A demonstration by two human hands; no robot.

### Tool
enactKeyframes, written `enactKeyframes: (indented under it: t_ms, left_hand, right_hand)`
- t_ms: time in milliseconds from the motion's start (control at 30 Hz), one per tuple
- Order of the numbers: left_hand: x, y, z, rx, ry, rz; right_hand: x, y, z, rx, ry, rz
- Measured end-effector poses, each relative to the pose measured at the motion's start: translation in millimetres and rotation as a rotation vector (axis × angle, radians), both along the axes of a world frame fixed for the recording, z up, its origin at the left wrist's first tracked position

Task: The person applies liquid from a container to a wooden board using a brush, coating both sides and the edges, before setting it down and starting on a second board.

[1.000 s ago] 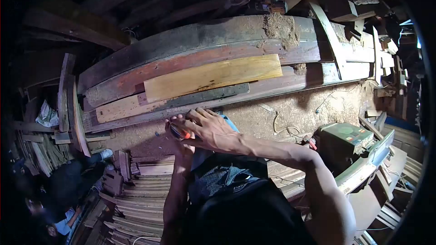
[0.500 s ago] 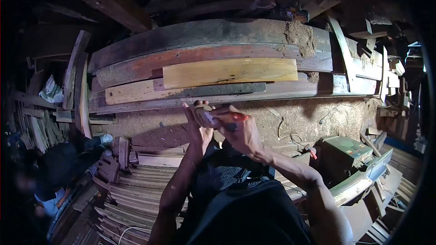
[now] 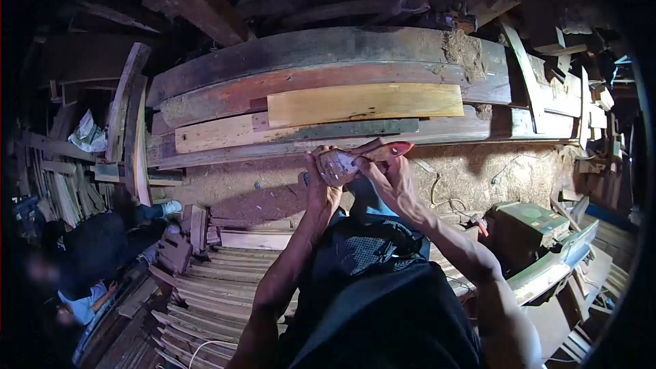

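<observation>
My left hand [image 3: 320, 176] is closed round the left side of a rounded brownish object [image 3: 337, 167] with a pale, shiny face. My right hand [image 3: 388, 178] is closed on a tool with a red end [image 3: 400, 147], its fingertips against the right side of the rounded object. What the tool is cannot be made out. Both hands are just in front of the plank bench. On the bench lie a yellowish board [image 3: 362, 104], a narrow dark strip [image 3: 348, 128] and a pale board [image 3: 215, 134].
A green-topped box [image 3: 529, 222] stands at the right. Stacked wooden slats [image 3: 219, 280] lie at lower left, and a person [image 3: 89, 253] is at the far left. Upright boards [image 3: 127, 109] lean at the bench's left end. A cable [image 3: 437, 195] lies beyond my right arm.
The view has shifted, so the bench and boards sit farther right. My hands have turned the rounded object, whose pale face now shows more. The red end has swung up and to the right.
</observation>
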State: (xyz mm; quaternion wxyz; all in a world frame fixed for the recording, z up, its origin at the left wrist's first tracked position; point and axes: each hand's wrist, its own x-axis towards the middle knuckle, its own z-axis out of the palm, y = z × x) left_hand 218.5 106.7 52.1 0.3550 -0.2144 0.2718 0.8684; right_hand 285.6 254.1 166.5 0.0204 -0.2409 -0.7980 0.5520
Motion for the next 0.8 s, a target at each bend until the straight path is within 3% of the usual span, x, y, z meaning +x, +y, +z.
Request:
enactKeyframes:
  t_ms: [100, 300, 367, 433, 500, 600, 700, 800]
  left_hand:
    - [0, -6, 2, 0.082, 0.001, -0.011]
    - [-6, -16, 1, -0.002, 0.041, 0.057]
    - [-9, -21, 2, -0.010, 0.049, 0.046]
    - [-11, -25, -10, -0.027, 0.101, 0.054]
    - [-14, -30, -23, 0.017, 0.133, 0.040]
    - [-15, -33, -36, 0.154, 0.016, 0.119]
    - [-15, -35, -35, 0.117, 0.040, 0.098]
    - [-17, -36, -28, 0.180, 0.039, 0.103]
  right_hand:
    - [-6, -6, -10, -0.135, 0.114, -0.060]
    - [-13, -14, -7, -0.286, 0.051, -0.090]
    - [-19, -18, -2, -0.119, 0.080, -0.011]
    - [-24, -24, 7, -0.153, 0.157, -0.023]
    - [-30, -27, 15, 0.162, 0.406, 0.170]
    - [-29, -32, 35, 0.185, 0.328, 0.128]
    - [-26, -33, 44, 0.137, 0.295, 0.090]
    - [-25, -30, 47, 0.297, 0.376, 0.103]
